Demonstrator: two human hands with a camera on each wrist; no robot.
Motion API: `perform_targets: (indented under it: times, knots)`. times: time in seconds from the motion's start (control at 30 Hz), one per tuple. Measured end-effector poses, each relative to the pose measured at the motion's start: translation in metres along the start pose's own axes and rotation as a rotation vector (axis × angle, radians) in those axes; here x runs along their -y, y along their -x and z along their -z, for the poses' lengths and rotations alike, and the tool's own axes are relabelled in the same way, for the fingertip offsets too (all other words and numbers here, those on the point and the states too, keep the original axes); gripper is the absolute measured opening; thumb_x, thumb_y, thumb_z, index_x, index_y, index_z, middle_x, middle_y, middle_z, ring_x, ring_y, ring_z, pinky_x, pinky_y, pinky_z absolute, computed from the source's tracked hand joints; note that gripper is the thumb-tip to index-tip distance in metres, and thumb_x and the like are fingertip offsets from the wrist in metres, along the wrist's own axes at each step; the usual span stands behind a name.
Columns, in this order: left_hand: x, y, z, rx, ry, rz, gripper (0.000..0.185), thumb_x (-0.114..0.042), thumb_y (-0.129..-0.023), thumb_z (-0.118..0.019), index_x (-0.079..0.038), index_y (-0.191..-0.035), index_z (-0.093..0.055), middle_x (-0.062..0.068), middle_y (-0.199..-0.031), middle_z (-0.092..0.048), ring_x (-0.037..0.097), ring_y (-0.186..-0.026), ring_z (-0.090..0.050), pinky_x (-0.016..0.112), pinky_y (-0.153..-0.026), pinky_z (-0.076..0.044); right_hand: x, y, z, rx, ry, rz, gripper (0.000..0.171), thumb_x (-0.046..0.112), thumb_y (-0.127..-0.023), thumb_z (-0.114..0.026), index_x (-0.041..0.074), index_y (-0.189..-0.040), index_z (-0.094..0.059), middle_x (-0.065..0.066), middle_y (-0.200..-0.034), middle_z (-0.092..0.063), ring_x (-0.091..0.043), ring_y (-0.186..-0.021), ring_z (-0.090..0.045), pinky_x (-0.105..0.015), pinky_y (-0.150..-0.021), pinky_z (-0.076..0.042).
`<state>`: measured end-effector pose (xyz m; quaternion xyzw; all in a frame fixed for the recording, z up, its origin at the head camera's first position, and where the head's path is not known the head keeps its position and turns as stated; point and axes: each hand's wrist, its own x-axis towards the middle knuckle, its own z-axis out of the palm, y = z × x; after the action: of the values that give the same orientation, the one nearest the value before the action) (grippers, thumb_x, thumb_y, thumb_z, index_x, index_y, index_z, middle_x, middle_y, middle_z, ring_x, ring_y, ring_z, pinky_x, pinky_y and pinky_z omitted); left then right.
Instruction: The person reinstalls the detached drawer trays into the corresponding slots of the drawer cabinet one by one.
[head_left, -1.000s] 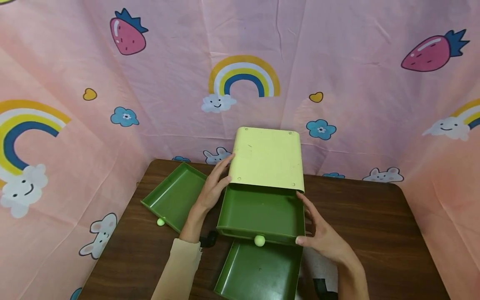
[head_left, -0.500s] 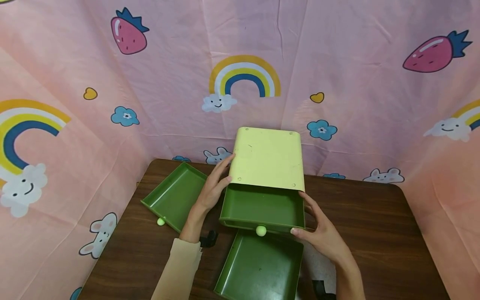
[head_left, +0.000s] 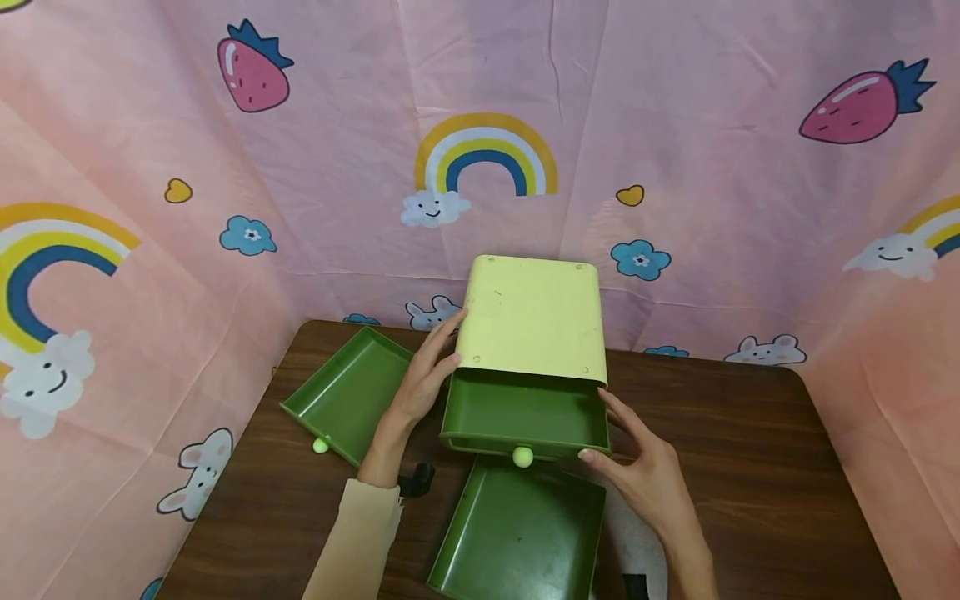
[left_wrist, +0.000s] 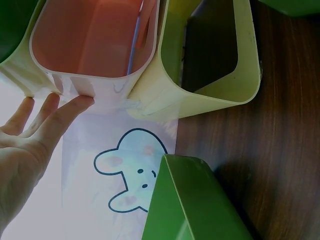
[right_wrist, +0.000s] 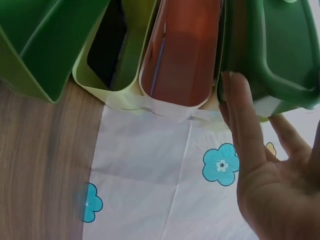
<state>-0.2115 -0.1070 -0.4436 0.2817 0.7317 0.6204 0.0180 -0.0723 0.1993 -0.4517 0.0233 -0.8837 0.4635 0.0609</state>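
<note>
A small drawer cabinet stands mid-table, its pale yellow top (head_left: pixel 532 317) uppermost. In the wrist views it has a pink middle tier (left_wrist: pixel 85 45) and a yellow bottom tier (left_wrist: pixel 200 102), both without drawers. A green drawer (head_left: pixel 528 408) with a pale round knob sticks partly out of the top tier. My left hand (head_left: pixel 420 379) rests its outstretched fingertips on the cabinet's left side. With my right hand (head_left: pixel 652 467), I press the thumb on the drawer's front right corner; the fingers reach along the right side.
One loose green drawer (head_left: pixel 352 392) lies turned at the left of the brown table (head_left: pixel 750 467). Another loose green drawer (head_left: pixel 521 533) lies in front of the cabinet. A pink patterned cloth (head_left: pixel 712 208) hangs behind and at both sides.
The top drawer has slid further into the cabinet, with my right thumb moving back along with its front. My left hand has stayed at the cabinet's side.
</note>
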Motion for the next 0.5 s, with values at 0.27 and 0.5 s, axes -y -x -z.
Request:
perform_targets:
  times: [0.27,0.5]
  knots:
    - [0.026,-0.001,0.0,-0.018,0.018,-0.008,0.055,-0.005,-0.104,-0.041,-0.005,-0.157,-0.027,0.015,-0.16,-0.025,0.039,-0.139,-0.036,0.059,-0.105,-0.035,-0.003,-0.001,-0.008,-0.126,-0.026,0.027,0.074,0.028,-0.08,-0.086,0.037,-0.144,-0.051,0.004,-0.142,-0.055,-0.023,-0.123,-0.059,-0.044,-0.086,-0.055]
    - [0.043,0.0,-0.001,-0.028,0.028,-0.029,0.055,-0.011,-0.106,-0.041,-0.017,-0.159,-0.027,0.006,-0.162,-0.024,0.032,-0.141,-0.035,0.057,-0.106,-0.035,-0.001,-0.004,-0.014,-0.173,-0.073,0.003,0.069,0.024,-0.078,-0.087,0.033,-0.14,-0.057,0.005,-0.134,-0.06,-0.019,-0.102,-0.069,-0.03,-0.079,-0.057]
